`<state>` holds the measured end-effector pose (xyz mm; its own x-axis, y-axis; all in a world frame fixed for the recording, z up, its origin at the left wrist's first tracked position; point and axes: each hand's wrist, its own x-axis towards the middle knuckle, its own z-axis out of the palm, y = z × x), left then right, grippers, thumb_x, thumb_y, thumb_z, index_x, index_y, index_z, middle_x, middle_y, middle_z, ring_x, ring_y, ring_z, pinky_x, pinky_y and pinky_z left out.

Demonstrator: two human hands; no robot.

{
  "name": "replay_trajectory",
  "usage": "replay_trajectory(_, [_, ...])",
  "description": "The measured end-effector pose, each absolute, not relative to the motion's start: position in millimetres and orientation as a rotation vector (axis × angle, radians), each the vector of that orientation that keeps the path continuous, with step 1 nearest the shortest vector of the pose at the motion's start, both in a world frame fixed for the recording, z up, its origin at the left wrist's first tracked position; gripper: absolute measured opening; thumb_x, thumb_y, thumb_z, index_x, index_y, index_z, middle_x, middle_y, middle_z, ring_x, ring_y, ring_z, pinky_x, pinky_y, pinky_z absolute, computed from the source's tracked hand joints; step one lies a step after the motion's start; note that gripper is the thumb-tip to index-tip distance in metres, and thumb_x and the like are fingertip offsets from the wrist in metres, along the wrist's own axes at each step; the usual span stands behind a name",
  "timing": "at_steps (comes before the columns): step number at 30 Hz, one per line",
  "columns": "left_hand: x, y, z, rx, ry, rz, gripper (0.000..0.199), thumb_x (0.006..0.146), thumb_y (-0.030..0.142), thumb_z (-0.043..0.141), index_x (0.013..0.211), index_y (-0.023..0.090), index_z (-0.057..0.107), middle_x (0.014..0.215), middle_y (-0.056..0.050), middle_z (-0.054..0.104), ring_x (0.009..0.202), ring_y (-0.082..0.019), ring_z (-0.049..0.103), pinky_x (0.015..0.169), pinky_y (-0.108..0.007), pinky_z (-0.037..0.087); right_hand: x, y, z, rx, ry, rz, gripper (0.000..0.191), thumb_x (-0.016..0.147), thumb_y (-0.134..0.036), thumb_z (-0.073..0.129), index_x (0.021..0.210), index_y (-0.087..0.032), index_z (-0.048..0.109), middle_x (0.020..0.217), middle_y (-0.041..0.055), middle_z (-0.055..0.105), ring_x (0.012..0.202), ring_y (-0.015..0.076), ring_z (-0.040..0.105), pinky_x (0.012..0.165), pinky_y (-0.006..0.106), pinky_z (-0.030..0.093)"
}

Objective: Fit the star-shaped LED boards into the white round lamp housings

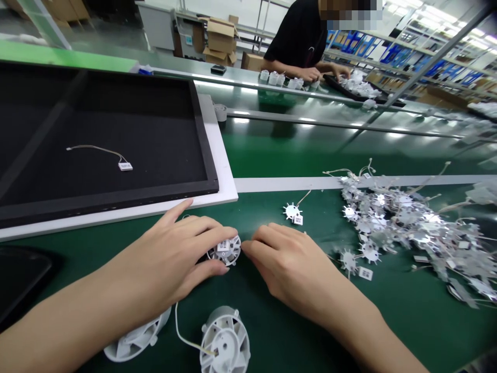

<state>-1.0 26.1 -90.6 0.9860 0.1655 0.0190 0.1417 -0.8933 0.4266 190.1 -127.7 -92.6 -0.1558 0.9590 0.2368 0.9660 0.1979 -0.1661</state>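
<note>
White round plastic housing (225, 251) sat pinched in left hand (171, 264), right hand (287, 264) fingers loosely curled, touching its edge; two finned housings (225, 339) lay below, silver spiked-disc pile (407, 223) remained right.

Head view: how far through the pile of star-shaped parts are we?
Done: one wired piece lies in the black tray. In hand: the left hand grips a round white housing, with the right hand beside it. Left: a big pile of star-shaped parts.
</note>
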Motion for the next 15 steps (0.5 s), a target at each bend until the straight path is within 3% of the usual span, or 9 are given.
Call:
replay_trajectory(3, [-0.4, 24.6, -90.1, 2.697, 0.28, 0.118, 0.032, 0.101, 0.036, 0.064, 0.132, 0.037, 0.058, 0.122, 0.005, 0.071, 0.113, -0.019, 0.069, 0.129, -0.059, 0.021, 189.4, -127.8, -93.8, -1.825, -2.187, -0.075, 0.021, 0.095, -0.006, 0.058, 0.093, -0.015, 0.077, 0.075, 0.0034, 0.06, 0.063, 0.019, 0.047, 0.058, 0.035, 0.033])
replay_trajectory(9, [0.8, 31.8, -89.3, 2.639, 0.268, 0.025, 0.036, 0.102, 0.046, 0.06, 0.138, 0.043, 0.056, 0.128, 0.004, 0.069, 0.12, -0.024, 0.066, 0.126, -0.065, 0.024, 191.7, -127.1, -95.2, -1.852, -2.174, -0.018, 0.017, 0.094, -0.008, 0.062, 0.096, -0.016, 0.077, 0.076, 0.0024, 0.062, 0.064, 0.0191, 0.053, 0.06, 0.034, 0.037])
replay_trajectory(15, [1.9, 26.4, -82.4, 2.638, 0.409, 0.156, 0.025, 0.101, 0.046, 0.063, 0.125, 0.041, 0.064, 0.119, 0.009, 0.068, 0.109, -0.015, 0.067, 0.131, -0.049, 0.02, 194.3, -127.4, -88.5, -1.889, -2.101, 0.108, 0.01, 0.096, -0.015, 0.065, 0.1, -0.015, 0.074, 0.084, 0.0033, 0.067, 0.073, 0.0215, 0.063, 0.064, 0.035, 0.045])
